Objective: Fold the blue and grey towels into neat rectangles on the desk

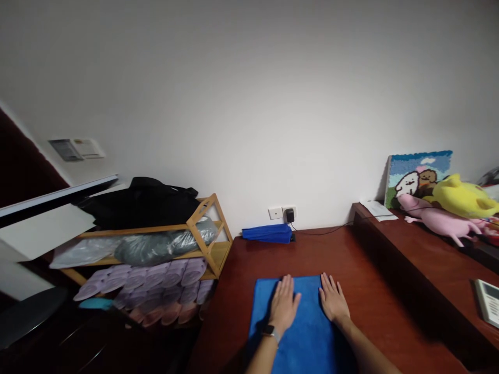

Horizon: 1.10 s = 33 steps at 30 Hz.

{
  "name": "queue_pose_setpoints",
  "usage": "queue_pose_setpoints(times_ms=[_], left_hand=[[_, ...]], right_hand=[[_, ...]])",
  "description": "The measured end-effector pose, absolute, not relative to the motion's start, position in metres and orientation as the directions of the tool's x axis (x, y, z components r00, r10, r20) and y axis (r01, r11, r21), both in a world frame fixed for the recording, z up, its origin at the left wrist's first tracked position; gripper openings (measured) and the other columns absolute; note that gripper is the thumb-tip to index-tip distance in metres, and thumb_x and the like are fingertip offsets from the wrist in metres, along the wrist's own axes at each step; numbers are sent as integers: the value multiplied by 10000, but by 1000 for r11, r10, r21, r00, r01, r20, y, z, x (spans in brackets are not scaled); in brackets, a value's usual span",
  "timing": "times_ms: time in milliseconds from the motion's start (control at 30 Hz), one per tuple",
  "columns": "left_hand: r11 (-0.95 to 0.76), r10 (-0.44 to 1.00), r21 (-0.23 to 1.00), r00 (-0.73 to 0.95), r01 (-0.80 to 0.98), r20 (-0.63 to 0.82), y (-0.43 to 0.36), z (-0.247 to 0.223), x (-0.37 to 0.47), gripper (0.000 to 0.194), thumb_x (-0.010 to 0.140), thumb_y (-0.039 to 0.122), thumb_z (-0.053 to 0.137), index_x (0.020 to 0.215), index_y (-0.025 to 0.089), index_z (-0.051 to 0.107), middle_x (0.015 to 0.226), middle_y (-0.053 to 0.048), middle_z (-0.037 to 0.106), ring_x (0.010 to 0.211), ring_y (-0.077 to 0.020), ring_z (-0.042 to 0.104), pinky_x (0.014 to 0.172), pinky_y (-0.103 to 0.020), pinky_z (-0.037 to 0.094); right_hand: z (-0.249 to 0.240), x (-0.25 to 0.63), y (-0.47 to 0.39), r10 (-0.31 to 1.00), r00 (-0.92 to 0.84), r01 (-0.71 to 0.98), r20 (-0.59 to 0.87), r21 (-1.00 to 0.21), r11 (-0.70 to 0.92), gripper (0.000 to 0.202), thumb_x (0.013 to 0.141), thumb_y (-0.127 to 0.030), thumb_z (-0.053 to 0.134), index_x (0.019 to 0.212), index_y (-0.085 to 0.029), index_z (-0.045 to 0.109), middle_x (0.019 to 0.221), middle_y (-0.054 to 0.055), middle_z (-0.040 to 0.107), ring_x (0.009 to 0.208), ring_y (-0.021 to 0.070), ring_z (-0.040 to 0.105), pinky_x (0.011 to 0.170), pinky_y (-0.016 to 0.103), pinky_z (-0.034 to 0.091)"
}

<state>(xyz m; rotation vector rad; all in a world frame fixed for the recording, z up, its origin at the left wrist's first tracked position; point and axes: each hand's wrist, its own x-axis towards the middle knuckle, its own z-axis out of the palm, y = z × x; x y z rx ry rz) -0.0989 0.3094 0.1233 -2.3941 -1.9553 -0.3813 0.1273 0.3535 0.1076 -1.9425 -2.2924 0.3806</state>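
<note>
A blue cloth (pixel 306 332) lies spread flat on the reddish-brown wooden table (pixel 241 265). On its upper left part rests my left hand (pixel 284 306), palm down with the fingers stretched out. A dark-faced watch (pixel 270 331) is on that wrist. My right hand (pixel 334 300) lies flat at the cloth's upper right edge, fingers extended, partly over the bare wood. Neither hand grips anything. Farther back, against the wall, is a folded blue cloth (pixel 267 233).
A wooden rack (pixel 214 236) at left holds a black bag (pixel 144 202), wrapped bundles and several lilac slippers (pixel 171 272). On the raised ledge at right are a pink plush toy (pixel 436 218), a yellow plush toy (pixel 462 197), a dog picture (pixel 421 174) and a calculator (pixel 487 301). A plug (pixel 289 214) trails a cable.
</note>
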Motion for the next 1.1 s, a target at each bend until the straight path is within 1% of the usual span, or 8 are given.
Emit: queue_pose_setpoints(times_ms=[100,200,400,533,633,833,1000,1100], left_hand=[[-375,921,215,336,902,195,311,113,-27,644,1058,508,193,1630,214,207,1680,-51,290,1558,-226,239,1281,-459,242],[-337,939,269,301,902,166,310,104,-7,641,1056,511,175,1623,219,238,1671,-61,307,1556,-237,244,1281,-479,233],[-36,994,182,16,983,107,307,109,-122,732,1033,617,190,1608,176,289,1674,-93,279,1555,-261,243,1277,-491,226],[132,980,123,-148,983,132,305,114,-182,736,1034,609,182,1608,161,289,1663,-102,309,1552,-253,253,1271,-481,232],[160,975,108,-174,981,137,304,113,-187,768,1028,617,183,1600,118,301,1664,-116,304,1554,-252,247,1272,-464,232],[155,974,109,-171,982,150,304,110,-178,743,1028,598,177,1613,149,278,1661,-114,319,1555,-263,244,1270,-484,228],[165,977,94,-175,982,120,306,113,-187,739,1030,593,180,1607,145,292,1661,-117,316,1554,-262,243,1271,-485,222],[118,983,95,-130,989,131,307,119,-184,734,1033,593,212,1616,150,262,1663,-123,304,1557,-269,230,1274,-498,218]], right_hand=[[108,130,353,974,-212,952,-85,-244,186,658,1025,-416,133,1633,-165,163,1707,9,140,1583,226,49,1277,431,32],[108,131,354,971,-225,951,-80,-234,201,651,1024,-406,140,1634,-181,170,1707,-3,125,1583,218,43,1274,430,42],[108,129,353,982,-174,958,-75,-245,151,663,1026,-427,109,1635,-167,147,1704,-5,158,1581,209,74,1276,427,35],[107,128,353,982,-170,961,-82,-233,147,667,1023,-425,123,1634,-156,138,1706,-6,148,1581,209,74,1278,425,29],[108,126,354,982,-162,967,-97,-213,138,666,1024,-425,120,1634,-157,133,1707,-19,138,1581,213,76,1278,426,34],[111,126,350,984,-130,968,-122,-232,99,675,1023,-431,133,1633,-143,152,1708,-2,139,1580,210,88,1278,417,63],[108,127,345,988,-128,964,-90,-247,103,689,1019,-457,120,1633,-146,162,1704,-5,152,1580,201,90,1279,409,56],[106,127,345,989,-132,958,-67,-264,110,688,1018,-460,115,1633,-158,173,1701,-2,167,1579,204,97,1279,423,54]])
